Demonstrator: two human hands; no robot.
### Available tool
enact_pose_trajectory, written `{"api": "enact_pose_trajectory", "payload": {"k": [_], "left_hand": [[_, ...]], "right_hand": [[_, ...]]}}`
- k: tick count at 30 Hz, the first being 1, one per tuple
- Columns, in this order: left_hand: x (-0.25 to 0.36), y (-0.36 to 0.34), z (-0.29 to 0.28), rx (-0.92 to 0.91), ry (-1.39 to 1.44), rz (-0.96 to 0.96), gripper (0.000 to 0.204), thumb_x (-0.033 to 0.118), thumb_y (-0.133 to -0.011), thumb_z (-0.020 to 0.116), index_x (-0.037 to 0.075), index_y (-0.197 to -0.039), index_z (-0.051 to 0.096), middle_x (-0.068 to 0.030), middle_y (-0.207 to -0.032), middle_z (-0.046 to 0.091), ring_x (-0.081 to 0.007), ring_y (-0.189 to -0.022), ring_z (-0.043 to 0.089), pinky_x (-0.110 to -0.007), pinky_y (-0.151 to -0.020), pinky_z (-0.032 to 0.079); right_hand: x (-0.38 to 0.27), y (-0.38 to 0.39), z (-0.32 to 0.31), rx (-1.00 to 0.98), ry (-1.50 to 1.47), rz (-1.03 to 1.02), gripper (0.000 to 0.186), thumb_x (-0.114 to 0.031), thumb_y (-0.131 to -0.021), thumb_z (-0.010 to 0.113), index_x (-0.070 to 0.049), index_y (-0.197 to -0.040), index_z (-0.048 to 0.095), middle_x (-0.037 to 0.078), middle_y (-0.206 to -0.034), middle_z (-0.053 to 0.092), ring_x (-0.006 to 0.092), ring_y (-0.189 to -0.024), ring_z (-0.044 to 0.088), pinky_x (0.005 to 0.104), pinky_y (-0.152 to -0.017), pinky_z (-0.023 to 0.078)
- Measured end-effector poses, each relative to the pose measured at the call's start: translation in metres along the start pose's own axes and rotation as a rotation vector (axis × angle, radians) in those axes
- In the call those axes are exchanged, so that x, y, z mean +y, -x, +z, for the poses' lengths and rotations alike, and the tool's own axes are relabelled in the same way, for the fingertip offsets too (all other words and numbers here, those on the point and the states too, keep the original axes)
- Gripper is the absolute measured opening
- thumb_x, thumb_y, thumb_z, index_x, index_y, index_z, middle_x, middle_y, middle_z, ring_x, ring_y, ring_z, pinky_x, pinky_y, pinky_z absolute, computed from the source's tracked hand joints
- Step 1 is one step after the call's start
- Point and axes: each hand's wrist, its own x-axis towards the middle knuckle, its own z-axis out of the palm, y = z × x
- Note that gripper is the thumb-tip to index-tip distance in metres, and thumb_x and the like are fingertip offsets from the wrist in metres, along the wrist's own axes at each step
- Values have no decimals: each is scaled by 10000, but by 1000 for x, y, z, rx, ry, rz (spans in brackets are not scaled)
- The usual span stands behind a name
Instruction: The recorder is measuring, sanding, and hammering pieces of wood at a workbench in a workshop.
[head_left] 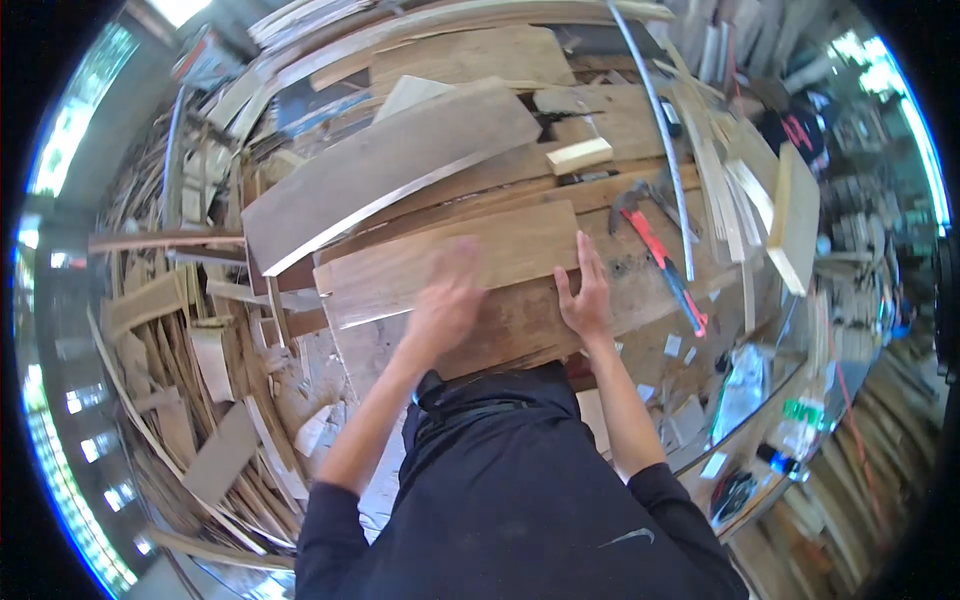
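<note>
A flat light-brown board (520, 240) lies crosswise before me, its left end a little nearer to me. My left hand (450, 300) is over the middle of this board, blurred by motion. Its fingers look stretched out, and nothing shows in them; whether the palm touches the wood I cannot tell. At the board's right end is my right hand (588, 298), fingers straight and thumb apart, holding nothing. Another brown wooden surface (520, 328) shows below the board, close to my waist. Beyond it rests a wider, greyish-brown plank (390, 165), tilted the same way.
Right of the board lies a claw hammer (648, 240) with a red and dark handle. A long thin metallic strip (660, 120) runs beside it. A small pale wood block (580, 155) sits farther back. Scrap wood (180, 380) is heaped at left; a clear plastic bag (742, 385) lies at right.
</note>
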Motion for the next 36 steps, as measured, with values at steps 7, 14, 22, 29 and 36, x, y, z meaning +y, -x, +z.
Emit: {"api": "enact_pose_trajectory", "payload": {"k": [7,14,22,29,36], "left_hand": [[26,-46,11,-66,115,216,678,321,-1076,523,-30,-1626,342,-197,-1709,337,-313,-1606,280,-503,-1325,204],[-57,84,-38,117,-142,-259,579,239,-1070,557,29,-1600,457,-164,-1686,405,-297,-1596,320,-473,-1330,189],[22,-19,18,68,169,15,530,235,-1106,487,-15,-1573,466,-205,-1678,392,-350,-1586,322,-486,-1323,216],[31,-80,28,-9,94,174,545,239,-1106,480,-11,-1587,430,-176,-1698,369,-334,-1586,324,-491,-1316,244],[-59,56,-25,174,-35,-275,475,190,-1109,488,-10,-1537,533,-172,-1654,447,-315,-1588,334,-474,-1330,190]], "right_hand": [[2,4,2,-105,44,-36,1039,-478,-865,843,-1,-1639,340,235,-1620,462,413,-1475,463,478,-1213,373],[8,2,0,-72,58,-6,1033,-476,-862,847,-16,-1640,347,237,-1608,476,418,-1475,462,485,-1218,370],[6,4,3,-71,21,-2,1044,-455,-840,870,-15,-1634,357,245,-1592,494,422,-1468,474,491,-1212,383],[12,5,5,-55,15,-12,1048,-413,-805,904,-54,-1639,381,241,-1584,508,415,-1457,492,485,-1213,387],[10,2,2,-38,60,-22,1052,-460,-814,880,-29,-1630,375,239,-1573,520,407,-1476,477,489,-1211,382]]}}
